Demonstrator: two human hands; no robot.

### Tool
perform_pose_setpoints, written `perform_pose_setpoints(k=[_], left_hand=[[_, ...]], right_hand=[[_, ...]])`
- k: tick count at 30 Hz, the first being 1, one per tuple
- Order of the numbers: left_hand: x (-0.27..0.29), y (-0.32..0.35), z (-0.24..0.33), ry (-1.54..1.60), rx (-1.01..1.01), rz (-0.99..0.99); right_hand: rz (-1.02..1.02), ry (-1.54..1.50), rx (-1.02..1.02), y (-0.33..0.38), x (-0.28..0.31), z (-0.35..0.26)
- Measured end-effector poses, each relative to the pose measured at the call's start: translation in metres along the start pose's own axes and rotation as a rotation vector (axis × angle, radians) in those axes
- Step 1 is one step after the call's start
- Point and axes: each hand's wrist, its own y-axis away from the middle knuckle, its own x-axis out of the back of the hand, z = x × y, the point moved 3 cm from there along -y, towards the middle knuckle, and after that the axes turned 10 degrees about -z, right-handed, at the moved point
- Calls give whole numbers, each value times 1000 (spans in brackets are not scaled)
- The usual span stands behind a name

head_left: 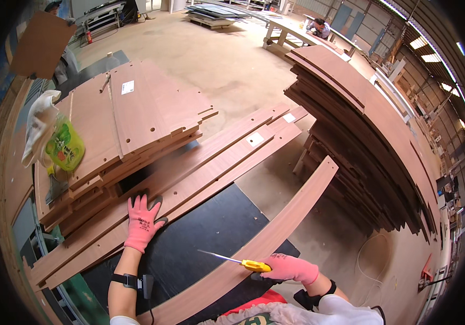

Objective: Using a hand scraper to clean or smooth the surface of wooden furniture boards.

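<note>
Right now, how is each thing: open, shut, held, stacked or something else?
Left hand: gloved, spread open on the long boards
Right hand: gloved, closed around the screwdriver
Screwdriver: held, pointing left
Long boards: side by side, some overlapping
Single plank: across the black table, end sticking out
Left pile: stacked
Right pile: stacked high
White cloth: bunched

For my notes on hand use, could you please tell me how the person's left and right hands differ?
The left hand lies spread on the boards; the right hand is closed around a yellow-handled tool. The left hand reaches farther forward than the right hand. Both wear pink gloves.
</note>
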Motion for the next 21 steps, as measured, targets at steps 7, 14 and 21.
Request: perform_pose_setpoints(k=[7,14,21], left_hand=[[10,16,3,-51,8,-88],[-9,161,-90,19,801,-19],[-28,197,-132,-10,556,20]], right_hand=[[19,-98,12,15,-5,-2],[42,-229,-79,37,-12,15],[23,-149,-74,19,-19,-2]])
